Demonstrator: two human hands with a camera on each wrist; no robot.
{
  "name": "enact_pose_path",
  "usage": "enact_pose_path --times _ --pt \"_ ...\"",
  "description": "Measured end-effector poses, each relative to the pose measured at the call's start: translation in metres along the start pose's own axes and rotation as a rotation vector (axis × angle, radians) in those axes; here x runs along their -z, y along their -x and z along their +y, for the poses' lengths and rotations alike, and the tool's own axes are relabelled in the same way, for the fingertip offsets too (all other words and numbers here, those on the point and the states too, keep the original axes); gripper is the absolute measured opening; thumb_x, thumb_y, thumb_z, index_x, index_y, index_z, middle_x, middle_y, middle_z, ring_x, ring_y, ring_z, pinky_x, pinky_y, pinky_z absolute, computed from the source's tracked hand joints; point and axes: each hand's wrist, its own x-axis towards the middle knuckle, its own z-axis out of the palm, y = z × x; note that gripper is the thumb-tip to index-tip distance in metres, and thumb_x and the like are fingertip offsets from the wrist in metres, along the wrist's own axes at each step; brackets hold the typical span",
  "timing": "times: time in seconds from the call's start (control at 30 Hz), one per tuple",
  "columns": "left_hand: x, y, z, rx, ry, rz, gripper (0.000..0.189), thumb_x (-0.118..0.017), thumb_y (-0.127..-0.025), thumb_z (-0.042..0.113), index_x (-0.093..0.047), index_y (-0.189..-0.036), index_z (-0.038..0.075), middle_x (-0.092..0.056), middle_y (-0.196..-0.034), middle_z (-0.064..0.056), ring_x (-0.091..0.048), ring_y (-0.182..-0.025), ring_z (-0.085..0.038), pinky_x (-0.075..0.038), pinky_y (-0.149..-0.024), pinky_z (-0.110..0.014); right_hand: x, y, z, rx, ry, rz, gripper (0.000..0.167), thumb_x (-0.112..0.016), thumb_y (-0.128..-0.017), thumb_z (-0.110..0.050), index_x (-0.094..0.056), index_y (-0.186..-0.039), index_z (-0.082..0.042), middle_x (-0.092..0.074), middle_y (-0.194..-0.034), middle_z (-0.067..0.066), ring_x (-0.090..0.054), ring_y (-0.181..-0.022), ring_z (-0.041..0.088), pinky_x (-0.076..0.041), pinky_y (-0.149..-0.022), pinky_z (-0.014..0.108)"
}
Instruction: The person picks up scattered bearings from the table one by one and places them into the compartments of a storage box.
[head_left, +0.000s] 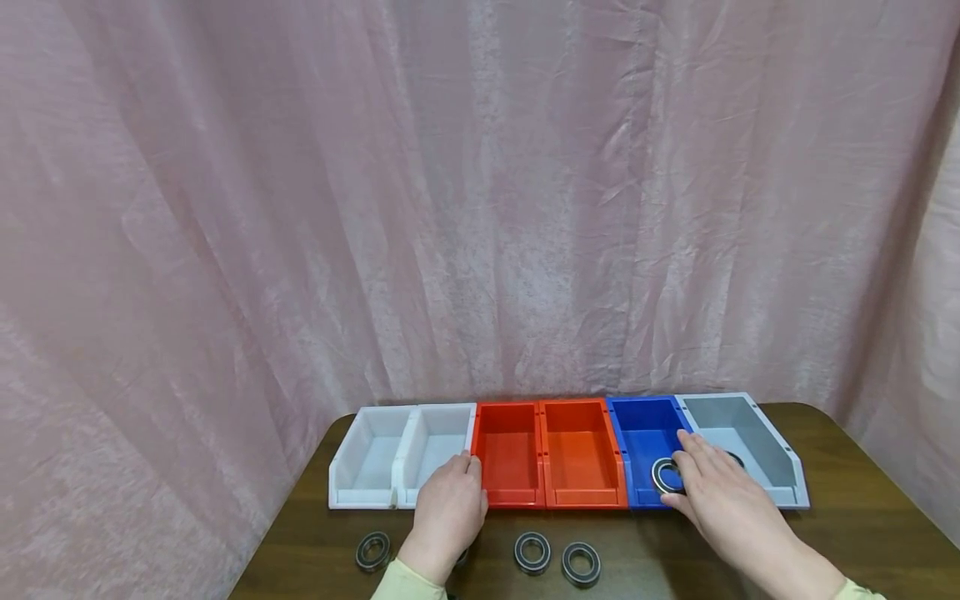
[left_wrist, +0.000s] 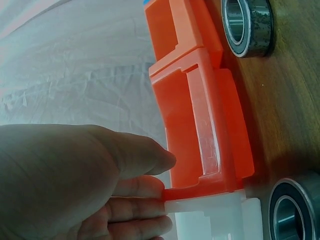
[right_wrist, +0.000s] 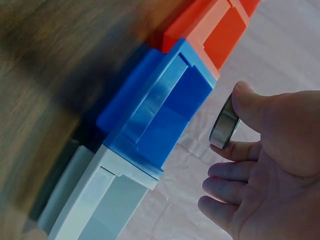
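Note:
My right hand (head_left: 720,492) pinches a ball bearing (head_left: 666,476) between thumb and index finger, over the blue bin (head_left: 647,417). In the right wrist view, the pinched bearing (right_wrist: 225,125) is seen edge-on and the other fingers (right_wrist: 232,172) are loosely bent. My left hand (head_left: 450,504) holds nothing, its fingers loosely extended at the border of a white bin (head_left: 442,421) and a red bin (head_left: 508,425). In the left wrist view, the thumb (left_wrist: 150,155) overlaps the red bin's opening. Part of another bearing (head_left: 736,458) shows in the grey bin (head_left: 761,433), behind my right hand.
Several bearings lie on the wooden table (head_left: 300,533) before the bins: one on the left (head_left: 373,551), two in the middle (head_left: 532,553), another partly behind my left hand. A second white bin (head_left: 375,450) and an orange-red bin (head_left: 577,433) complete the row. Pink curtain (head_left: 525,208) hangs behind.

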Motion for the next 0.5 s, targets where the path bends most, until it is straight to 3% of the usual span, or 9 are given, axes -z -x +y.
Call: enact_pose_path --times 0.27,0.5 --pt "0.000 0.000 0.001 0.010 0.000 -0.020 0.041 -0.091 -0.085 0.017 -0.078 -0.117 -0.005 -0.076 -0.113 -0.017 -0.073 -0.092 -0.030 -0.066 -0.085 -0.041 -0.006 -0.010 0.007 0.002 -0.011 0.004 0.058 -0.091 -0.092 -0.033 -0.068 -0.123 0.010 -0.061 -0.145 0.038 -0.059 -0.136 0.055 -0.050 -0.111 0.069" --pt "-0.003 0.001 -0.001 -0.006 -0.009 0.011 0.040 -0.091 -0.084 0.017 -0.078 -0.115 -0.004 -0.076 -0.112 -0.017 -0.073 -0.092 -0.030 -0.065 -0.085 -0.040 -0.011 -0.018 0.012 0.011 -0.014 0.036 0.056 -0.091 -0.091 -0.031 -0.067 -0.120 0.011 -0.062 -0.141 0.039 -0.060 -0.134 0.056 -0.050 -0.110 0.068"
